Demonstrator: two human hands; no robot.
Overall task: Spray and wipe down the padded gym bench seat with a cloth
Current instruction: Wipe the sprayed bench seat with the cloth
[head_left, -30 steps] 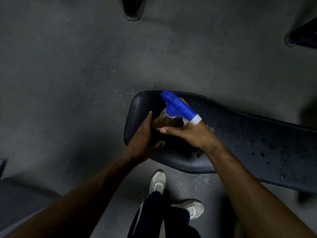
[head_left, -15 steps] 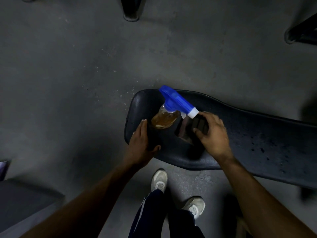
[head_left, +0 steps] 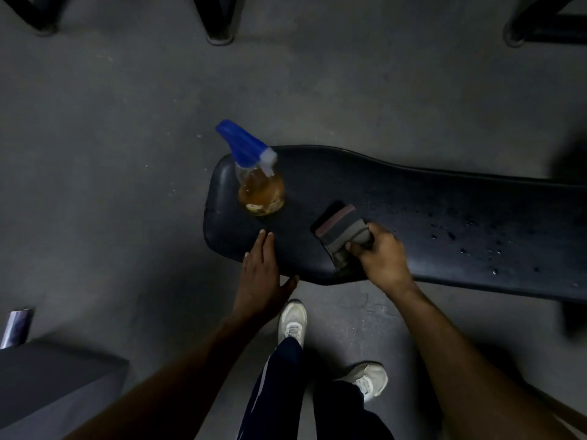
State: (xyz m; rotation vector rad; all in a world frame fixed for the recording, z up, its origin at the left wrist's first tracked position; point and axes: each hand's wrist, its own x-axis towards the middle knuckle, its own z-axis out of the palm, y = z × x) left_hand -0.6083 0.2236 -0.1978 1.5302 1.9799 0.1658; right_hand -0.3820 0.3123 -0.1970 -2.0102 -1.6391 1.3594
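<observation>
A black padded bench seat (head_left: 413, 198) runs from the centre to the right edge, with wet droplets on its right part. A clear spray bottle (head_left: 259, 185) of amber liquid with a blue trigger head stands upright on the seat's left end, free of both hands. My right hand (head_left: 382, 255) grips a folded grey cloth (head_left: 341, 231) that lies on the seat near its front edge. My left hand (head_left: 262, 277) rests flat with straight fingers on the seat's front left edge, a little below the bottle.
Grey concrete floor surrounds the bench. Dark equipment legs (head_left: 219, 23) stand at the top, another at the top right (head_left: 540, 27). A grey block (head_left: 47, 385) sits at the bottom left with a shiny cylinder (head_left: 17, 325) beside it. My feet in white shoes (head_left: 292, 322) stand below the seat.
My left hand let go of the bottle, which now stands alone on the seat. My right hand closed on the cloth and drew it right, along the seat.
</observation>
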